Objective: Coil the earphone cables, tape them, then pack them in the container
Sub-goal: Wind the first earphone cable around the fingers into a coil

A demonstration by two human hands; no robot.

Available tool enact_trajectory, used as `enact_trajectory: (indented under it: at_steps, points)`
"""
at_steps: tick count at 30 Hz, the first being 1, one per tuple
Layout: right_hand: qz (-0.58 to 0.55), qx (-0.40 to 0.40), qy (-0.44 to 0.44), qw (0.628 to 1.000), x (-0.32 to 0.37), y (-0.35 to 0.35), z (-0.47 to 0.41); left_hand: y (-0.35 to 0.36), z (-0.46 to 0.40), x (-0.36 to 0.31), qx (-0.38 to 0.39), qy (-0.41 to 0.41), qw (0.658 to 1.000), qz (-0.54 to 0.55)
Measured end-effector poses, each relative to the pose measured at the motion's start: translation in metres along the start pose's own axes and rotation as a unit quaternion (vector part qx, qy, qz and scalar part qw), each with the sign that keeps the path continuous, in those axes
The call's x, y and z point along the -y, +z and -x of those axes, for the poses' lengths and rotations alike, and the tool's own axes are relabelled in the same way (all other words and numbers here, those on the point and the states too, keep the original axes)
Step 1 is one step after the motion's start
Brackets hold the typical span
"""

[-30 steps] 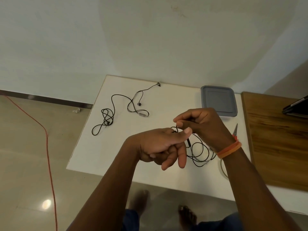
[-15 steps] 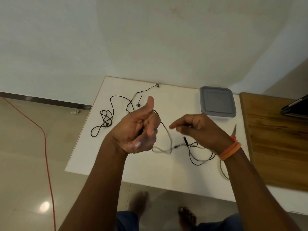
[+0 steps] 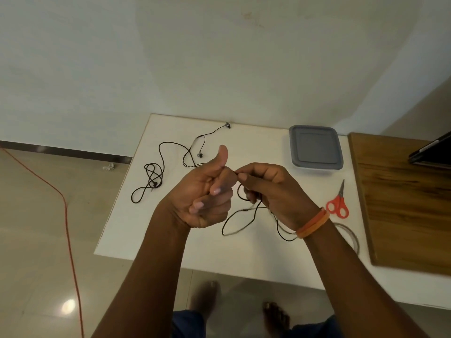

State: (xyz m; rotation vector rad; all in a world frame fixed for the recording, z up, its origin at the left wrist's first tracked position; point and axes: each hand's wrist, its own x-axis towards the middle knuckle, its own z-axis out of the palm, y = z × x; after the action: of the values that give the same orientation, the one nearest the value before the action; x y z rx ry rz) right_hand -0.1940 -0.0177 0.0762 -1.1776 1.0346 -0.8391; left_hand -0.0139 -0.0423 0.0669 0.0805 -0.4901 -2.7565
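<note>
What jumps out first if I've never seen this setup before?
Two hands meet over the white table: the left hand, thumb up, and the right hand pinch a black earphone cable that droops in loops below them. A second earphone cable sprawls at the table's far left. Red scissors lie right, below a lidded grey container.

The desk has a smooth, matt white top, and beside it lies a wooden board with a visible brown grain and a slight sheen. The container carries a matt grey plastic lid, the scissors have glossy red plastic handles and dull metal blades, and the earphone cable looks like thin black rubbery cord. The floor is glossy tile that reflects a light.
</note>
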Motion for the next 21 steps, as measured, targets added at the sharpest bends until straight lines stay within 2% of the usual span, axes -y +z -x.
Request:
enact_trajectory:
  at_steps: [4,8,12,16,19,21]
  points:
    - [0.120,-0.042,0.018,0.992,0.000,-0.006,-0.002,-0.010,0.000,-0.001,-0.019,0.009,1.000,-0.001]
    - [0.110,-0.080,0.014,0.991,-0.003,-0.009,-0.002,-0.013,0.005,-0.007,-0.048,0.065,0.997,0.000]
    - [0.141,-0.018,0.036,0.989,-0.002,-0.007,-0.001,-0.011,0.003,-0.005,-0.112,0.167,0.980,0.003]
    - [0.174,0.070,0.087,0.978,-0.007,-0.002,0.000,0.002,-0.003,0.000,-0.226,0.288,0.931,-0.017]
    - [0.180,0.098,0.105,0.973,-0.011,-0.002,-0.001,0.006,-0.005,-0.001,-0.167,0.339,0.926,0.008]
    - [0.188,0.112,0.122,0.968,-0.013,-0.001,-0.002,0.005,-0.005,-0.002,-0.173,0.354,0.919,0.008]
